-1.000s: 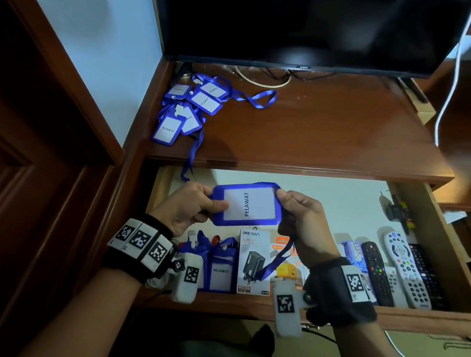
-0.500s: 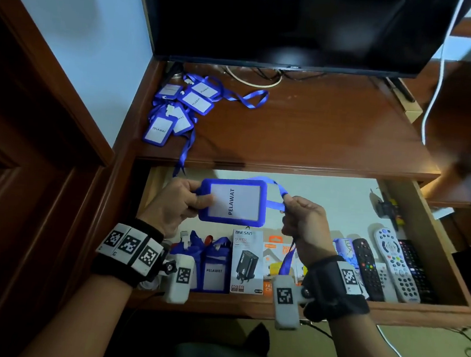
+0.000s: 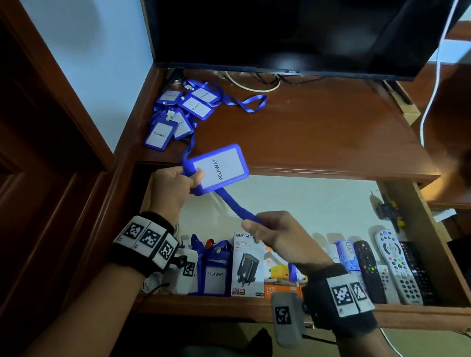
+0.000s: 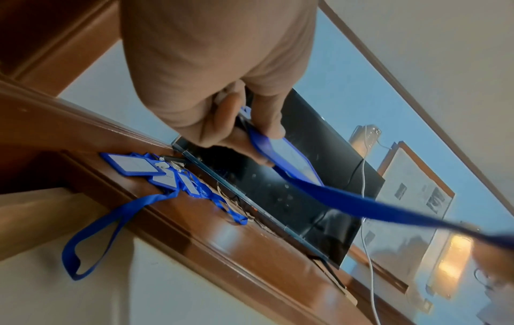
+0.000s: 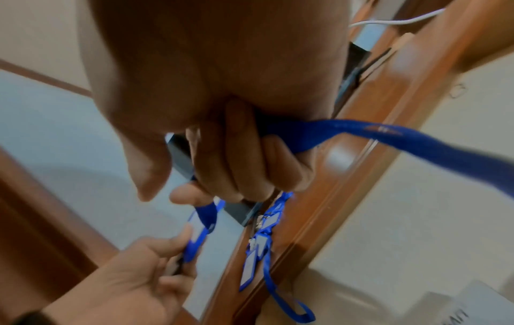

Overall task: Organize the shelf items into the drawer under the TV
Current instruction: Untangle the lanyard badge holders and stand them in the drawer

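From the head camera I see my left hand [image 3: 172, 185] gripping the near corner of a blue badge holder [image 3: 220, 169] marked PELAWAT, thumb pressed on its face, holding it tilted above the back of the open drawer [image 3: 433, 247], just in front of the shelf [image 3: 318, 134] edge. Its blue strap [image 3: 233, 206] runs down and to the right into my right hand [image 3: 283, 236], whose fingers are curled around it over the middle of the drawer. On the shelf, at its left end under the TV [image 3: 284, 26], lies a pile of badges [image 3: 177, 116] with tangled straps, one loop dangling over the edge. Along the drawer's front sit another badge [image 3: 214, 273], a charger box [image 3: 248, 265], an orange box [image 3: 280, 282] and several remotes [image 3: 391, 269] (the small things at the back right corner are too dim to name). From the left wrist camera, the left hand [image 4: 222, 77] clamps the badge holder [image 4: 292, 158] between thumb and fingers, and the strap [image 4: 361, 204] stretches away to the right, blurred at its far end; the pile of badges [image 4: 155, 169] lies on the shelf beyond. From the right wrist camera, the right hand [image 5: 222, 88] is closed around the strap [image 5: 389, 138], which passes through the fist and continues down to the badge holder [image 5: 197, 237] in the left hand [image 5: 133, 281].
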Demonstrator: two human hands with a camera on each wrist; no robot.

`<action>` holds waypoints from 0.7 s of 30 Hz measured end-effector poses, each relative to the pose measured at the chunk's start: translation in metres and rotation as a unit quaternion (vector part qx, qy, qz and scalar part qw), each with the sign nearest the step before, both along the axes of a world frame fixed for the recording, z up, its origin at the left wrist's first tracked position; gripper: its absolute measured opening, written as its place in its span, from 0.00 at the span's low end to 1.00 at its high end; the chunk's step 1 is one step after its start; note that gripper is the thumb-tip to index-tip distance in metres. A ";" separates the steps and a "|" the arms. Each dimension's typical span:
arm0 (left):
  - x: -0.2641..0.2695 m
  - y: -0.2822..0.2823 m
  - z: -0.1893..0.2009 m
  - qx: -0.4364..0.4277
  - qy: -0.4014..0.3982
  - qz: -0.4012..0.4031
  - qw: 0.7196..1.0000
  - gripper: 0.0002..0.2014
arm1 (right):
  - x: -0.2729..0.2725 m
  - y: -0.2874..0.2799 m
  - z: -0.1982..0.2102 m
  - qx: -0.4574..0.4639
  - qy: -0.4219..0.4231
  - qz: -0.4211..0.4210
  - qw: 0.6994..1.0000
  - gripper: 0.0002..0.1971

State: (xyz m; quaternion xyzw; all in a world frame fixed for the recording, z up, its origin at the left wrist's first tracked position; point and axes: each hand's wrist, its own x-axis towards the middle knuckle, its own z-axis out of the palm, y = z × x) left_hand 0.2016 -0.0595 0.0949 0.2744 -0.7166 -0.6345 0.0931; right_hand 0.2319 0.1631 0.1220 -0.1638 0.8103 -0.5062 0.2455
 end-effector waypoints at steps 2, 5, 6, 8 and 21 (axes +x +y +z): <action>-0.004 0.004 -0.003 -0.023 0.010 0.017 1.000 0.04 | 0.002 -0.004 0.008 0.016 0.006 0.046 0.999 0.20; -0.006 0.012 -0.005 -0.124 0.003 -0.009 0.992 0.08 | 0.005 -0.007 0.018 0.023 0.020 0.094 0.995 0.17; -0.005 0.016 -0.004 -0.162 -0.009 -0.041 0.986 0.07 | 0.005 -0.007 0.022 0.018 0.027 0.098 0.995 0.17; -0.002 0.025 -0.005 -0.178 -0.005 -0.121 0.977 0.04 | 0.004 -0.006 0.028 -0.007 0.044 0.085 0.995 0.17; 0.008 0.046 0.004 -0.218 -0.063 -0.469 0.854 0.16 | -0.050 0.026 0.023 -0.008 0.105 -0.099 0.990 0.19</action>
